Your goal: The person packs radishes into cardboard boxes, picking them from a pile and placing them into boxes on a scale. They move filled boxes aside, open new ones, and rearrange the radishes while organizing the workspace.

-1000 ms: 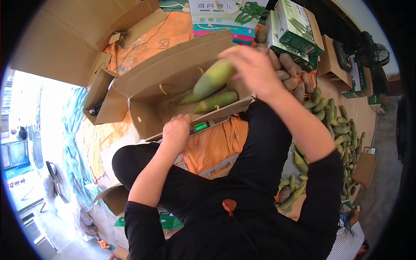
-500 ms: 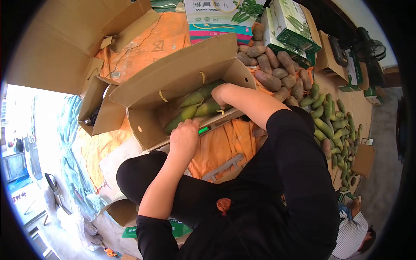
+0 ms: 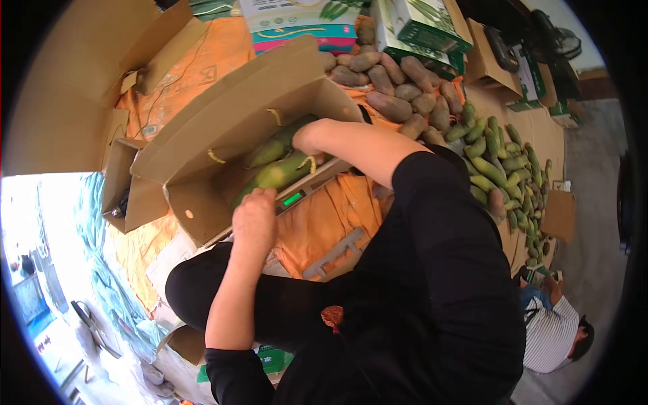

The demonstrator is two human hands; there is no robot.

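Note:
An open long cardboard box (image 3: 233,135) lies in front of me with several green radishes (image 3: 282,173) inside. Yellow rope loops (image 3: 216,156) hang from its walls. My left hand (image 3: 255,214) is at the near rim, its fingers closed over the edge beside the left end of the radishes. My right hand (image 3: 310,138) reaches down into the box's right end against the radishes; its fingertips are hidden. Just below the near wall, a small device shows a lit green display (image 3: 293,198).
Brownish-red root vegetables (image 3: 388,104) and a heap of green radishes (image 3: 503,169) lie to the right. Printed boxes (image 3: 432,27) stand behind. An orange sheet (image 3: 324,216) covers the floor, with a grey bar (image 3: 334,255) on it. A person in a striped shirt (image 3: 550,334) is at lower right.
The whole view has shifted, so the box and piles appear farther left and slightly higher. My right hand stays in the box and my left hand at its near rim.

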